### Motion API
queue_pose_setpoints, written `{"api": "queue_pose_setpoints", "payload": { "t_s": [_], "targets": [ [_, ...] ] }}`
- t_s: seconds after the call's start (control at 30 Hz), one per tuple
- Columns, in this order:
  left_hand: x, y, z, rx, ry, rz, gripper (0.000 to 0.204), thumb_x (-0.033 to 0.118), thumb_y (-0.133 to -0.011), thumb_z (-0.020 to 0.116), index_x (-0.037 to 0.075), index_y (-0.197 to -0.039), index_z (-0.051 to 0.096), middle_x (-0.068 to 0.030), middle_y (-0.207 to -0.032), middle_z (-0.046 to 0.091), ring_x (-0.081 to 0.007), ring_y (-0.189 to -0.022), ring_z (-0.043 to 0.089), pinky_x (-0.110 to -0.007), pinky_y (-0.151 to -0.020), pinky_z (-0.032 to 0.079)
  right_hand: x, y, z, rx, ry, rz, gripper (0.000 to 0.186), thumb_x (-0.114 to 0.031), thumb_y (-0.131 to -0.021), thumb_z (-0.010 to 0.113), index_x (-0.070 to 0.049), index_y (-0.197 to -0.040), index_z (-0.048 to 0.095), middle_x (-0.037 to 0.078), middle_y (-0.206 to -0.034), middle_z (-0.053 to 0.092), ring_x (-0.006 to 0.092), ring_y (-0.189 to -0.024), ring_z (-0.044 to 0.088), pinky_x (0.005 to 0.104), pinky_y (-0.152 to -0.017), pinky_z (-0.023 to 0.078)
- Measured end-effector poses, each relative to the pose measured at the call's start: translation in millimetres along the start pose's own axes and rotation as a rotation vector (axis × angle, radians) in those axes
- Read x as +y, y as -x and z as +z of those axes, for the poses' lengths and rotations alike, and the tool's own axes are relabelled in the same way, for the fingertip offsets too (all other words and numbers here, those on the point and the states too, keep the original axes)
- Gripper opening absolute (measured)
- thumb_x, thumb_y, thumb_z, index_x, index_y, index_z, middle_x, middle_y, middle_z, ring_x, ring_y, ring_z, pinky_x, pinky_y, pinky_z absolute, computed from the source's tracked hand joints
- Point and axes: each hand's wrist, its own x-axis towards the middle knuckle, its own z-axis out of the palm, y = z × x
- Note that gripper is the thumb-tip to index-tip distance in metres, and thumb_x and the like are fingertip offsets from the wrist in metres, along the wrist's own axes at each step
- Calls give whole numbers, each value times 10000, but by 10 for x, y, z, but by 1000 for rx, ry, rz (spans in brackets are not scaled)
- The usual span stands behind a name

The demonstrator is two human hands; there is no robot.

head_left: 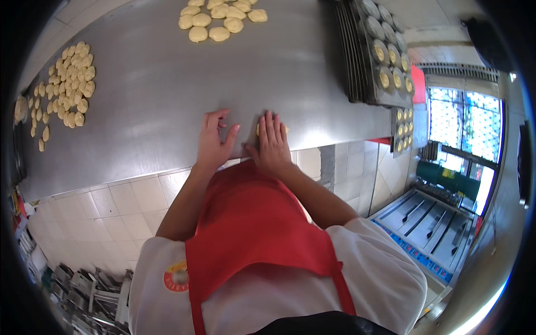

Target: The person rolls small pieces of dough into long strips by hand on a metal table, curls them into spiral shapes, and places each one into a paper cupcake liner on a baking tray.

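Head view, looking down. Steel tabletop (156, 84) across the upper frame, front faced with pale tiles. Red apron (251, 234) over a white shirt in the lower centre. Stack of dark muffin trays (368, 50) at the tabletop's right end, several cups filled with yellow dough. Large cluster of dough rounds (70, 84) far left; smaller cluster of dough rounds (218, 19) at the top edge. Right hand (272, 142) flat, fingers together, palm pressed down on a dough piece (258, 129) near the front edge, only slivers of dough visible beside the fingers. Left hand (215, 139) just beside, open, fingers loosely spread, tilted on its edge, holding nothing.
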Motion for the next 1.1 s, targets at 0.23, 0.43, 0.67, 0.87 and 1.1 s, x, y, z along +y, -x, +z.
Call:
{"api": "queue_pose_setpoints", "payload": {
  "t_s": [0.23,0.43,0.67,0.87,1.1],
  "targets": [
    [114,-303,34,92,66,190,470,216,-997,739,6,-1383,574,-202,-1303,599,-355,-1128,641,-445,-971,549,843,-2268,-420,309,120,287,1067,-719,-1031,423,93,-1674,166,279,-1772,137,460,-1648,79,605,-1320,92],
    [584,-139,1008,-285,281,317,728,221,-952,726,6,-1588,446,-283,-1608,466,-485,-1554,352,-546,-1288,260,444,-651,201,83,155,76,954,-666,-1068,382,42,-1686,219,276,-1766,170,451,-1650,108,617,-1309,170],
    [317,-753,1479,-63,-568,155,776,471,-1056,535,38,-1668,334,-297,-1724,265,-538,-1614,145,-670,-1291,98,885,-469,149,140,130,122,787,-486,-1076,441,-75,-1718,245,266,-1779,139,527,-1633,82,666,-1299,111],
    [124,-1604,1183,-160,-921,388,745,467,-1073,525,73,-1677,337,-152,-1760,283,-441,-1636,175,-666,-1294,117,1452,-1670,-526,270,213,-14,744,-577,-1083,437,-135,-1678,368,209,-1765,232,527,-1604,179,680,-1277,158],
    [316,545,1247,-445,-832,120,724,415,-1055,593,159,-1690,355,-204,-1774,223,-490,-1626,190,-672,-1288,171,1350,586,-391,-202,-53,-110,768,-465,-1032,596,-139,-1686,359,214,-1766,225,517,-1611,192,696,-1268,178]
  ]
}}
